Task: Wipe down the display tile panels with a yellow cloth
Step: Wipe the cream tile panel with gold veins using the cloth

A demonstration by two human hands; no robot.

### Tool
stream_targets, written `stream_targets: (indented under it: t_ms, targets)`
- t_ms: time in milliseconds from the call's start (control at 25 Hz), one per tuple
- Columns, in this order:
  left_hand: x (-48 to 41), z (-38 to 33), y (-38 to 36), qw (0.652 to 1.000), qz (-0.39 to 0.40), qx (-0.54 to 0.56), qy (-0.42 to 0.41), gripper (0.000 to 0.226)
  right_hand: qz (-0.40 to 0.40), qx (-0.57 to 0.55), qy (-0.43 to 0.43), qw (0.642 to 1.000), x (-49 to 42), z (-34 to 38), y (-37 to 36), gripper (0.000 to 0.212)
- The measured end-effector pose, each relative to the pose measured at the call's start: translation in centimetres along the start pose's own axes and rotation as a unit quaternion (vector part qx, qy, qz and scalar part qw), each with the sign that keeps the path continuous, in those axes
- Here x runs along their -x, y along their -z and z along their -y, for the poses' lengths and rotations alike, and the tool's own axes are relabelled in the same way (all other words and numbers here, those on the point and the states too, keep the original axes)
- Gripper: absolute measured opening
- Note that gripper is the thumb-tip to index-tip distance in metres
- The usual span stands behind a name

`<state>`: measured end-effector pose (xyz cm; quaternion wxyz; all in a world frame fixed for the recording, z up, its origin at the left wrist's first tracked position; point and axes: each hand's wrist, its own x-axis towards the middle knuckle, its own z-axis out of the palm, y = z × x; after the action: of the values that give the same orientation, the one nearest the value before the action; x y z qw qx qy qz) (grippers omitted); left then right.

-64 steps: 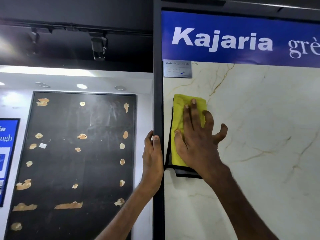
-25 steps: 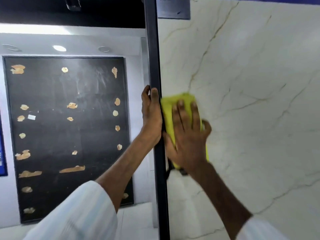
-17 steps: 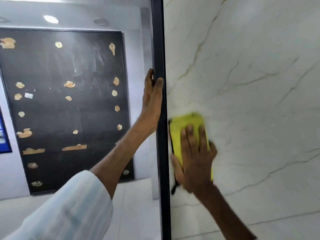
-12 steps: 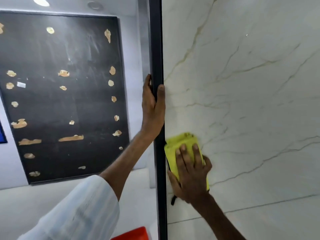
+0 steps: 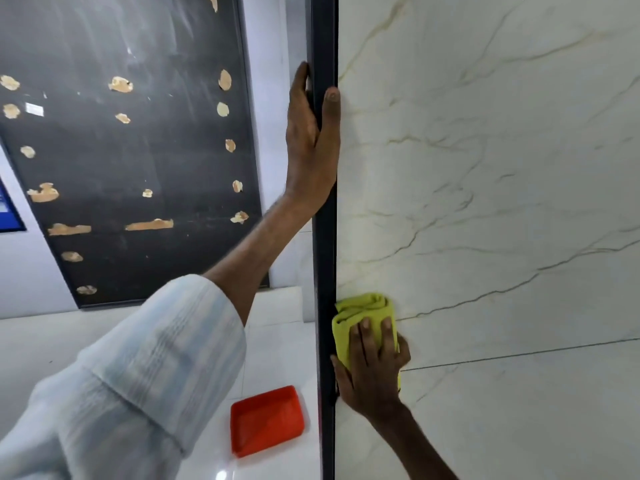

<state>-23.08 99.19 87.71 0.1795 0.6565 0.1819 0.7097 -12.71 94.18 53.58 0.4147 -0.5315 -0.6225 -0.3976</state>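
Note:
A white marble-look display tile panel (image 5: 502, 202) with thin gold veins fills the right side, edged by a black metal frame (image 5: 325, 258). My right hand (image 5: 372, 368) presses a folded yellow cloth (image 5: 360, 311) flat against the panel's left edge, low down, fingers straight over the cloth. My left hand (image 5: 311, 140) grips the black frame higher up, thumb on the front face and fingers wrapped behind it.
A dark panel (image 5: 131, 150) with tan adhesive patches leans on the white wall at left. A red tray (image 5: 266, 419) lies on the glossy white floor beside the frame's foot. A blue sign edge (image 5: 8, 209) shows at far left.
My right hand has slid the yellow cloth down the panel's left edge from near the top to low down. My left hand has kept hold of the frame. The view has tilted downward.

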Motion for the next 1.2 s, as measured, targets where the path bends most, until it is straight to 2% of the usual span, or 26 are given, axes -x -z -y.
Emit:
stream_targets:
  t_ms: [80,160,240,320,400,480,600,680,800,960,1040,1120,1200]
  targets:
    - [0.1,-0.1,-0.2,0.998,-0.019,-0.062,-0.027,0.061,0.002,-0.011,0.003,1.0,0.5,0.0,0.0,0.065]
    - [0.5,-0.1,-0.4,0.974,-0.062,-0.18,-0.122,0.063,-0.025,-0.028,0.014,0.999,-3.2,-0.9,1.1,0.069]
    - [0.9,0.2,-0.7,0.909,-0.069,-0.321,-0.255,0.061,-0.079,-0.017,-0.016,0.997,-10.1,-2.5,3.0,0.073]
    - [1.0,0.5,-0.8,0.836,-0.054,-0.432,-0.333,0.058,-0.114,-0.012,-0.072,0.991,-16.2,-4.5,4.8,0.076]
    - [1.2,0.6,-1.0,0.796,-0.065,-0.495,-0.342,0.057,-0.132,-0.005,-0.094,0.987,-17.5,-6.5,5.4,0.075]
    - [1.4,0.6,-1.1,0.773,-0.074,-0.531,-0.339,0.049,-0.124,-0.007,-0.091,0.988,-13.5,-8.1,4.1,0.074]
    - [1.4,0.5,-1.0,0.765,-0.062,-0.541,-0.344,0.05,-0.065,0.0,-0.098,0.993,-2.8,-7.8,1.4,0.072]
    - [1.4,0.8,-1.1,0.745,-0.04,-0.547,-0.38,0.053,-0.031,-0.006,-0.078,0.996,0.7,-7.3,0.7,0.074]
    - [1.2,1.4,-1.0,0.739,-0.007,-0.543,-0.398,0.056,-0.058,-0.02,-0.074,0.995,-3.7,-7.6,1.6,0.075]
    - [1.2,0.8,-0.9,0.74,0.0,-0.554,-0.382,0.057,-0.133,0.014,-0.057,0.989,-20.9,-10.4,6.9,0.079]
    - [1.2,0.2,-0.8,0.743,0.01,-0.547,-0.386,0.055,-0.157,0.024,-0.079,0.984,-25.2,-11.0,8.7,0.077]
    - [0.0,-0.9,-0.6,0.75,0.01,-0.532,-0.393,0.055,-0.154,0.017,-0.084,0.984,-22.9,-10.8,7.8,0.076]
    - [-2.8,-2.6,-0.3,0.752,-0.002,-0.524,-0.4,0.058,-0.115,0.027,-0.056,0.991,-16.2,-9.6,5.7,0.074]
